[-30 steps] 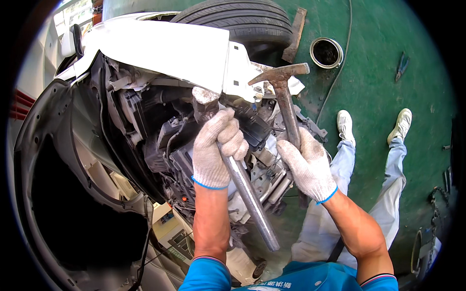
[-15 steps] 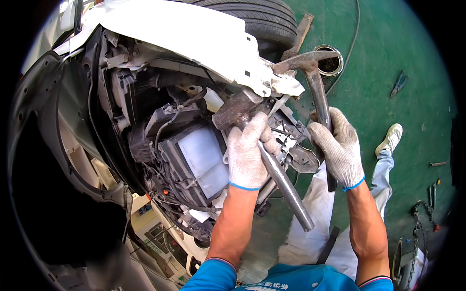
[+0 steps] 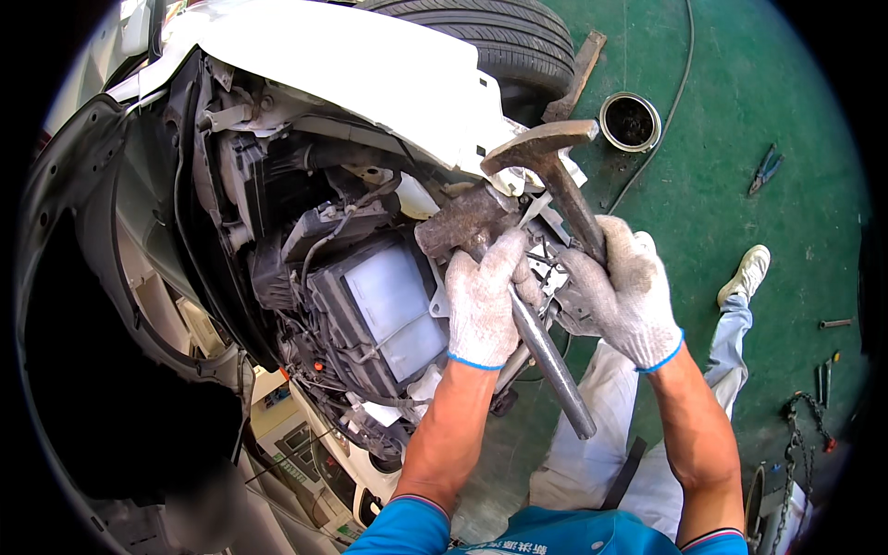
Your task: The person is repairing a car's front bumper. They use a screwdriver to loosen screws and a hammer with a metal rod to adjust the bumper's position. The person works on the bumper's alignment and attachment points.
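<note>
In a white knit glove, my left hand (image 3: 486,301) grips a heavy sledgehammer (image 3: 462,222) close under its block-shaped head; the metal handle slants down to the right below the fist. My right hand (image 3: 624,287), gloved alike, is wrapped round the handle of a body hammer (image 3: 541,153) with a long curved, pointed head. That head hangs over the torn front edge of the white car fender (image 3: 370,69). The sledgehammer's head lies above the open engine bay, next to the fender edge; whether it touches metal there I cannot tell.
A black battery with a pale top (image 3: 393,305) sits in the engine bay. Beyond the fender are a tire (image 3: 499,42), a wooden-looking bar (image 3: 578,74) and a round can (image 3: 631,122). Pliers (image 3: 766,171), a cable (image 3: 683,88) and a chain (image 3: 795,435) lie on the green floor.
My right hand has swung the body hammer leftward, its head now over the fender edge and nearer the sledgehammer. My left hand with the sledgehammer has shifted slightly right and down.
</note>
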Tool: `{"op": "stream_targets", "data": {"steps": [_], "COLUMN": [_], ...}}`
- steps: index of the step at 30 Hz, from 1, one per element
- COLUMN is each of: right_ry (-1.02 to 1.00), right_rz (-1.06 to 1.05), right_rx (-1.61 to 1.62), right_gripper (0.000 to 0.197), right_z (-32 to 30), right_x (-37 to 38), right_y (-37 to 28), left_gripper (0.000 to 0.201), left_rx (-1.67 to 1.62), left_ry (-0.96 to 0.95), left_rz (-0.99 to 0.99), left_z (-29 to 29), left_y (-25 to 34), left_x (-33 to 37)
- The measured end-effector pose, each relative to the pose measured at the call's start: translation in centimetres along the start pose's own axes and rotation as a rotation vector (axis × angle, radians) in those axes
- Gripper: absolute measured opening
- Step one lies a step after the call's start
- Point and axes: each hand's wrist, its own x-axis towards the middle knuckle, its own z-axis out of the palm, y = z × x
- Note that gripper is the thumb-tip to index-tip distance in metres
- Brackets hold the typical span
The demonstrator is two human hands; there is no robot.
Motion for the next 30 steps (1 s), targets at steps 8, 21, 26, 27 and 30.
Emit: {"op": "stream_targets", "data": {"steps": [8,21,26,27,30], "right_ry": [0.440,0.201,-0.014,0.000,0.134], "right_rz": [0.088,0.101,-0.078,-0.096,-0.056], "right_rx": [0.394,0.179,-0.200,-0.209,-0.090], "right_gripper": [0.025,0.019,0.029,0.030,0.029], "right_z": [-1.0,-1.6,0.4,-0.1,-0.3], "right_x": [-0.1,0.4,0.4,0.4,0.1], "right_y": [-1.2,-2.2,-0.7,-0.8,-1.5], "left_gripper": [0.024,0.022,0.021,0.020,0.018], "left_rx": [-0.029,-0.094,-0.059,-0.023,-0.053], "left_ry": [-0.056,-0.004,0.032,0.032,0.028], "left_rz": [-0.014,-0.005,-0.012,-0.011,0.007], "left_z": [-0.3,0.3,0.6,0.0,0.4], "left_y": [-0.4,-0.1,0.2,0.1,0.1], "left_x": [0.3,0.3,0.2,0.3,-0.3]}}
